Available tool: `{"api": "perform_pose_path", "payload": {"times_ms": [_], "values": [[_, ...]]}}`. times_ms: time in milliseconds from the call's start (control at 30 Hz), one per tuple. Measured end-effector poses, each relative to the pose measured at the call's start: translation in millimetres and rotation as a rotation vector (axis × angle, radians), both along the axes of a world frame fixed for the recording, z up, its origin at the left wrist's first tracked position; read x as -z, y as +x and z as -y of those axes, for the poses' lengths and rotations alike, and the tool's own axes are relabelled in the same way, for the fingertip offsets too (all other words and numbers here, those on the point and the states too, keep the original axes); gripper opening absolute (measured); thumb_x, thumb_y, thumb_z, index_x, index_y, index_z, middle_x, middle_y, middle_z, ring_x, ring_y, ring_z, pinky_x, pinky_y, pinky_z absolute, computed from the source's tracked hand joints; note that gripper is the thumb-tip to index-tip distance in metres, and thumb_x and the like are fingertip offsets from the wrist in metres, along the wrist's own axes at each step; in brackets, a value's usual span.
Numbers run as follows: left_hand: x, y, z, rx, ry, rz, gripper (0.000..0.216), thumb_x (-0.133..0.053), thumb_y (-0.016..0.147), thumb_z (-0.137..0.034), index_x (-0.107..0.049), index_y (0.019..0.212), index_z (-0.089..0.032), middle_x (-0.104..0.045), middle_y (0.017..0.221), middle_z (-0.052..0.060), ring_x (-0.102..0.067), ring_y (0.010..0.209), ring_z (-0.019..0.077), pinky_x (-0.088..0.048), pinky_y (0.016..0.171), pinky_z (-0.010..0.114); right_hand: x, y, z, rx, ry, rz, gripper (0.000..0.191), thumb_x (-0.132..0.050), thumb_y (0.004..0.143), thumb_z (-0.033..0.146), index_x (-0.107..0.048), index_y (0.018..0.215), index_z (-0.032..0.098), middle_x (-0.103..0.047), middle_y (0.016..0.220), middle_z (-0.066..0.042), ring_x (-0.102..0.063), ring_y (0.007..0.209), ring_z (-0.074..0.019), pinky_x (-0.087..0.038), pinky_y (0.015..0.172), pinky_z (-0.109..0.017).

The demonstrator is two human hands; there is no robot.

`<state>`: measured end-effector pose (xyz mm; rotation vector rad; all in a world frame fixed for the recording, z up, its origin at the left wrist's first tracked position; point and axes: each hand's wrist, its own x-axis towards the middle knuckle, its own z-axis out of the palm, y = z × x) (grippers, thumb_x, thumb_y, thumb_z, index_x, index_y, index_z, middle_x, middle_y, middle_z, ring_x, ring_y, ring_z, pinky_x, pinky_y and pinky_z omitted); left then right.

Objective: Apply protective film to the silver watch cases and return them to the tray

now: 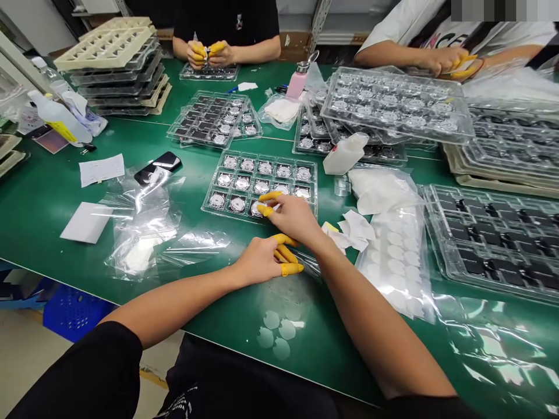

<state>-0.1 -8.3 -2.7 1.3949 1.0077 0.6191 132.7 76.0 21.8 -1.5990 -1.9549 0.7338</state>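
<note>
And here we are at the green-topped electronics bench (39,233), right hand (292,218) out over a clear plastic tray (212,180) of round silver discs (262,186)! Yellow rubber finger cots (271,196) cover the thumb and forefinger, held slightly apart, with the forefinger's tip at one round silver disc (257,208) in the tray's bottom row. Is it gripping? From this angle, I can't tell! The left hand (257,259) rests on crumpled clear plastic film (290,262), fingers loosely curled in yellow cots, with nothing visible in its hold.

Checking the count: every pocket in that tray holds a disc, three neat rows, though I can't tell which discs carry a film. Further up, more clear trays of silver discs fill the bench. To the right, a long white sheet of round film dots (393,256) has plenty on it, with crumpled white backing paper (349,230) beside it. Below the hands, a few loose round clear film dots (275,331) lie on the bench. Across the way, a co-worker's yellow-cotted hands (205,53) work above another tray!
</note>
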Motion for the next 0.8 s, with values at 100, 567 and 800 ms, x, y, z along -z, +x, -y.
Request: {"api": "perform_pose_path", "payload": {"times_ms": [100,567,800], "values": [[1.1,0.8,-0.2,-0.008,0.018,-0.006,0.046,-0.084,0.073,-0.028,-0.068,0.114,-0.014,-0.080,0.090,0.006,-0.074,0.078,0.0160,-0.058,0.069,0.025,-13.8,-13.7,-10.7,-0.118,0.117,0.370,0.021,-0.066,0.090,0.035,-0.079,0.088,0.019,-0.069,0.106,-0.015,-0.063,0.078,-0.0241,-0.044,0.067,-0.038],[-4.9,-0.6,-2.1,-0.019,0.076,-0.117,0.034,-0.081,0.070,-0.021,-0.069,0.101,-0.014,-0.081,0.094,0.007,-0.077,0.084,0.0238,-0.061,0.071,0.031,-11.0,-63.7,-25.4,-0.309,-0.055,0.310,0.026,-0.063,0.095,0.038,-0.063,0.111,0.017,-0.065,0.117,-0.015,-0.060,0.084,-0.0237,-0.040,0.068,-0.035],[-4.6,-0.4,-0.5,-0.042,-0.064,0.020,0.042,-0.082,0.074,-0.024,-0.069,0.112,-0.015,-0.078,0.086,0.003,-0.071,0.069,0.0127,-0.057,0.065,0.023,-20.8,-28.4,-12.4,-0.052,-0.184,-0.502,0.032,-0.072,0.086,0.040,-0.060,0.109,0.021,-0.058,0.078,0.002,-0.045,0.062,-0.0121,-0.036,0.061,-0.029]]}}
